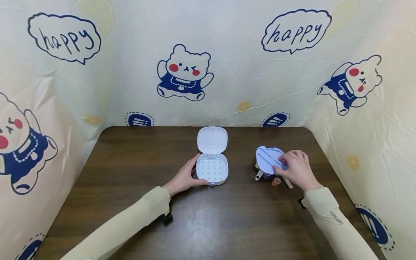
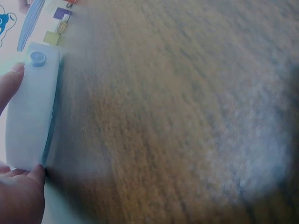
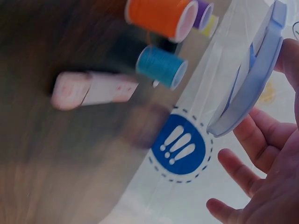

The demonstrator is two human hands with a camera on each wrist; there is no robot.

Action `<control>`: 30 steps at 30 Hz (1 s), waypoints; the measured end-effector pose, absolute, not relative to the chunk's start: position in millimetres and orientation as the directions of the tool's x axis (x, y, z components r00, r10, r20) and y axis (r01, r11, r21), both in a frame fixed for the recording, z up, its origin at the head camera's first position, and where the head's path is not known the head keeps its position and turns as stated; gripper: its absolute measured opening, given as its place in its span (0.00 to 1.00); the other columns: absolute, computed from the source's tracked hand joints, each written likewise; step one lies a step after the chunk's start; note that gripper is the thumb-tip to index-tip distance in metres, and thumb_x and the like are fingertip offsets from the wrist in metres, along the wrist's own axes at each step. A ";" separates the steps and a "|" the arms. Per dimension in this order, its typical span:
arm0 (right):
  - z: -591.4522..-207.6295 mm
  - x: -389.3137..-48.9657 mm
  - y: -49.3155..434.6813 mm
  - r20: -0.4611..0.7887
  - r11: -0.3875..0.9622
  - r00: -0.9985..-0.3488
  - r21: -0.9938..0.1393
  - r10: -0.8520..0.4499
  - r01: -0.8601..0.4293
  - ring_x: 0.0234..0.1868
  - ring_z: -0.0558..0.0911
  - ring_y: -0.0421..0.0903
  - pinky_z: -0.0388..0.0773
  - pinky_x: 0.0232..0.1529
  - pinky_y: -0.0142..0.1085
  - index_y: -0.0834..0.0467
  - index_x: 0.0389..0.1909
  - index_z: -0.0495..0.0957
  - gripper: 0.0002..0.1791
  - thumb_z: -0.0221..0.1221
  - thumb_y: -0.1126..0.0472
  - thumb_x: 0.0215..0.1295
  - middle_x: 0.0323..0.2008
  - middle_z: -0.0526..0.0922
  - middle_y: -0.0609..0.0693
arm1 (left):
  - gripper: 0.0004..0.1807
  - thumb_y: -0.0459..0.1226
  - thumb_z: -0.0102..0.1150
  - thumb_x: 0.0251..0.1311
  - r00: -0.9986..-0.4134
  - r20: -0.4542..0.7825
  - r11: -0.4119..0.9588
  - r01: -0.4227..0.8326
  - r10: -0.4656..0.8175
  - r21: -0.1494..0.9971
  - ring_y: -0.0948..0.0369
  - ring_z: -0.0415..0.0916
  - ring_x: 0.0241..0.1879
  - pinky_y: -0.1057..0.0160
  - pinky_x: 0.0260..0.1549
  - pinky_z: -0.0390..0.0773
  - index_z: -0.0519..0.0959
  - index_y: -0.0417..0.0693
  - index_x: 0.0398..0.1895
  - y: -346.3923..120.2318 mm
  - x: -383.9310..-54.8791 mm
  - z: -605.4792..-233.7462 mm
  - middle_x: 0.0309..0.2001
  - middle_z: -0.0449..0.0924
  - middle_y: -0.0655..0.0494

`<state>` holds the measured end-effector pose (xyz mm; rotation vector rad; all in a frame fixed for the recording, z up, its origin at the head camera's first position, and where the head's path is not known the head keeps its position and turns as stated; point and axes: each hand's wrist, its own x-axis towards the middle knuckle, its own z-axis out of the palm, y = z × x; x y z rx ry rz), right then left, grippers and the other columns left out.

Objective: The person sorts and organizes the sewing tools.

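A white sewing box (image 1: pixel 212 182) stands on the table with its lid raised at the back; rows of small pegs fill the base. My left hand (image 1: pixel 183 177) grips the box at its left side, thumb at the front near the round latch (image 2: pixel 38 58). Over to the right, my right hand (image 1: pixel 298 169) pinches a light blue compartment tray (image 1: pixel 266 161) by its right edge. The tray is tilted and raised over thread spools. Beneath it show an orange spool (image 3: pixel 156 17), a teal spool (image 3: pixel 161 66) and a purple spool (image 3: pixel 204 15).
A pink and white flat object (image 3: pixel 100 88) lies beside the spools, blurred. A small white-tipped item (image 1: pixel 259 175) pokes out under the tray. Patterned cloth (image 1: pixel 234 72) hangs behind and along both sides of the dark wooden table (image 1: pixel 136 155).
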<state>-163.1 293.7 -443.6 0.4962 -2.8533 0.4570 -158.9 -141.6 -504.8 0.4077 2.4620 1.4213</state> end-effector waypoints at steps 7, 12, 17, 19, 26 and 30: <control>-444.1 -162.6 315.6 0.221 0.903 -0.940 -0.290 -0.259 -0.317 0.54 0.71 0.65 0.57 0.61 0.69 0.64 0.37 0.84 0.18 0.73 0.52 0.58 0.34 0.84 0.57 | 0.66 0.47 0.83 0.51 -0.924 -0.080 0.493 0.125 0.374 0.861 0.48 0.55 0.79 0.51 0.74 0.64 0.48 0.41 0.84 -142.2 -156.1 -502.6 0.81 0.52 0.41; -448.1 -164.7 330.9 0.222 0.898 -0.944 -0.314 -0.245 -0.307 0.54 0.70 0.66 0.56 0.60 0.70 0.65 0.38 0.84 0.18 0.73 0.53 0.58 0.34 0.84 0.58 | 0.65 0.47 0.83 0.51 -0.926 -0.080 0.502 0.126 0.368 0.855 0.48 0.56 0.79 0.52 0.74 0.65 0.48 0.41 0.84 -142.9 -155.3 -501.9 0.81 0.52 0.41; -453.0 -167.3 347.7 0.232 0.903 -0.946 -0.315 -0.227 -0.294 0.53 0.69 0.67 0.57 0.59 0.69 0.66 0.37 0.84 0.19 0.73 0.54 0.58 0.33 0.82 0.59 | 0.65 0.47 0.83 0.52 -0.925 -0.077 0.507 0.132 0.371 0.852 0.48 0.56 0.79 0.52 0.74 0.65 0.48 0.41 0.84 -143.0 -155.7 -502.7 0.81 0.53 0.41; -454.1 -168.0 353.9 0.220 0.907 -0.952 -0.316 -0.214 -0.277 0.53 0.69 0.68 0.57 0.58 0.69 0.67 0.38 0.84 0.19 0.73 0.54 0.58 0.33 0.82 0.60 | 0.65 0.47 0.82 0.52 -0.924 -0.076 0.509 0.136 0.374 0.850 0.48 0.56 0.79 0.52 0.74 0.65 0.48 0.41 0.84 -143.0 -155.8 -502.8 0.81 0.53 0.40; -460.4 -170.1 373.3 0.207 0.915 -0.961 -0.322 -0.182 -0.243 0.53 0.69 0.68 0.58 0.54 0.70 0.68 0.37 0.83 0.20 0.72 0.54 0.58 0.33 0.81 0.60 | 0.65 0.47 0.82 0.53 -0.924 -0.087 0.511 0.126 0.373 0.851 0.48 0.57 0.78 0.51 0.74 0.65 0.47 0.42 0.85 -142.8 -155.0 -500.8 0.80 0.53 0.40; -468.2 -172.3 383.2 0.176 0.923 -0.970 -0.318 -0.168 -0.217 0.51 0.69 0.68 0.58 0.53 0.70 0.67 0.37 0.83 0.20 0.71 0.53 0.59 0.33 0.81 0.60 | 0.65 0.47 0.82 0.53 -0.925 -0.090 0.514 0.123 0.370 0.849 0.49 0.57 0.78 0.51 0.74 0.65 0.47 0.43 0.85 -142.9 -154.9 -501.1 0.81 0.53 0.41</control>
